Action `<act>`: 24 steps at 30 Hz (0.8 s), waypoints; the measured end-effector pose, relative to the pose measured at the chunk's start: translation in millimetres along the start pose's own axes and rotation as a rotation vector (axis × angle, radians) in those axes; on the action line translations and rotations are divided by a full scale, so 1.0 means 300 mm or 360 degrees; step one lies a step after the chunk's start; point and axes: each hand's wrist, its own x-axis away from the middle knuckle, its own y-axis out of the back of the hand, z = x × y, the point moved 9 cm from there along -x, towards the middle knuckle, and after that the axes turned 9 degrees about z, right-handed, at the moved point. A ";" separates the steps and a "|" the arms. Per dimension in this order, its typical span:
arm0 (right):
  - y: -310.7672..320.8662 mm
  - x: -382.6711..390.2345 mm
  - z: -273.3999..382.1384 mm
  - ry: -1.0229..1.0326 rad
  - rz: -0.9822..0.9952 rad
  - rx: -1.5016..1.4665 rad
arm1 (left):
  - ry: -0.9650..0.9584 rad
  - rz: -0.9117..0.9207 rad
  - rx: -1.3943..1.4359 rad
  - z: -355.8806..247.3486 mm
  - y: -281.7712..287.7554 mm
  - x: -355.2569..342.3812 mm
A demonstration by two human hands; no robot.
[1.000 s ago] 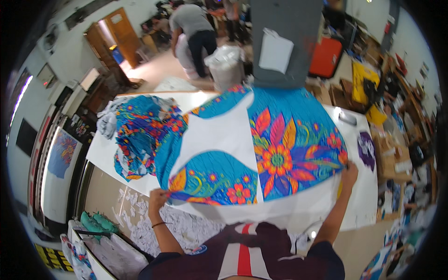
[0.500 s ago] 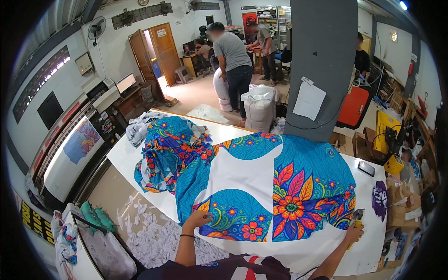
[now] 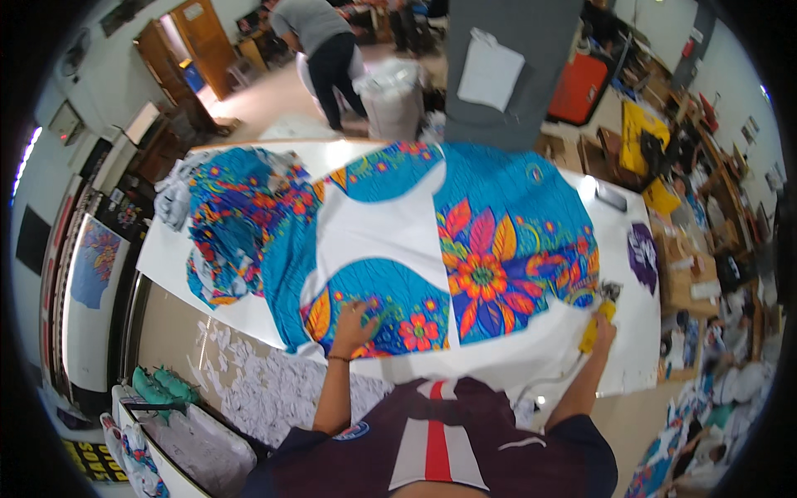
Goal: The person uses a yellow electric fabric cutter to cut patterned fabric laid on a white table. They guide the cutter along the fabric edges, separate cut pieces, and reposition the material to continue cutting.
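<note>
A large piece of printed cloth (image 3: pixel 515 241), teal with bright flowers and leaves, lies spread on a white table. It has blank white areas in its middle and along its near edge. My left hand (image 3: pixel 353 330) rests on the near left part of the print, fingers spread apart. My right hand (image 3: pixel 603 334) is wrapped round the yellow body of a corded electric fabric cutter (image 3: pixel 608 310). Its metal head is right beside the cloth's near right edge; whether the blade touches the cloth is too small to tell. The cord trails toward me.
A crumpled heap of the same printed cloth (image 3: pixel 237 220) lies at the table's left. A phone (image 3: pixel 611 196) and a purple cloth scrap (image 3: pixel 642 257) lie at its right. White scraps (image 3: pixel 274 390) cover the floor at left. A grey pillar (image 3: pixel 506 75) stands behind the table, with a person (image 3: pixel 320 41) beyond.
The view has tipped downward, so the table appears higher. My left hand has shifted to the right along the printed cloth. My right hand keeps its hold on the cutter near the same edge.
</note>
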 end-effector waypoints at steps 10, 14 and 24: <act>-0.272 0.456 0.069 -0.0046 0.0548 -0.0564 | 0.0112 0.0090 -0.0368 -0.001 -0.122 0.101; -0.435 0.592 0.109 -0.0033 0.0692 -0.0506 | 0.0321 0.0340 -0.0466 0.014 -0.125 0.111; -0.477 0.742 -0.004 -0.0118 0.0768 -0.0015 | 0.0795 0.0449 -0.0538 0.130 -0.112 0.199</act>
